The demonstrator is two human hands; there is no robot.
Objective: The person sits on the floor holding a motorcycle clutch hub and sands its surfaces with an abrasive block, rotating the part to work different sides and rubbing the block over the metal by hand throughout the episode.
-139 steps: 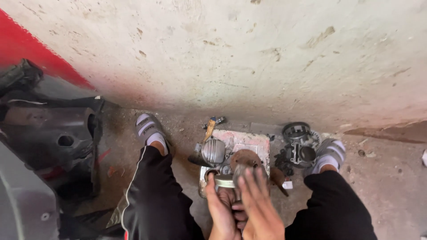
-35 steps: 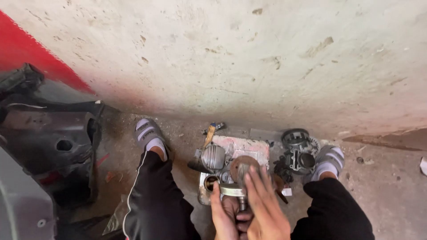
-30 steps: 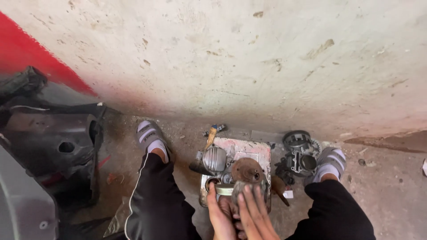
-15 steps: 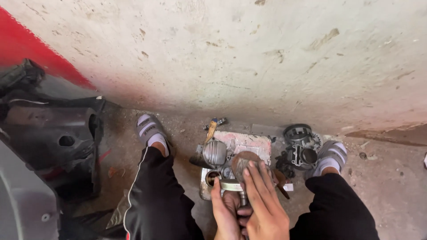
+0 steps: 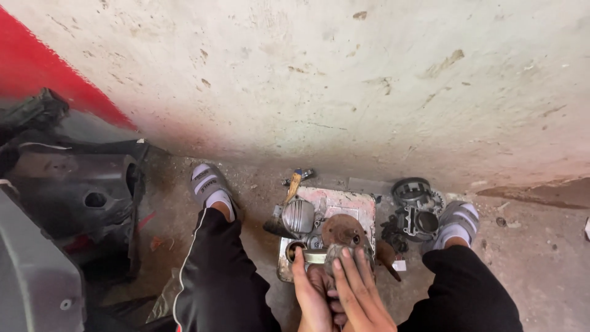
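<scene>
Between the person's knees, on a shallow metal tray [image 5: 362, 200] on the dirty floor, both hands work at a rusty round engine part [image 5: 342, 230]. Right hand [image 5: 359, 292] lies over it, fingers spread flat. Left hand [image 5: 313, 295] grips a metal ring [image 5: 314, 257] beside it. A ribbed grey cover [image 5: 298, 216] sits nearby.

Rusty matt metal disc [image 5: 343, 230], dull grey ribbed metal cover [image 5: 298, 216], rough concrete wall [image 5: 344, 86].
</scene>
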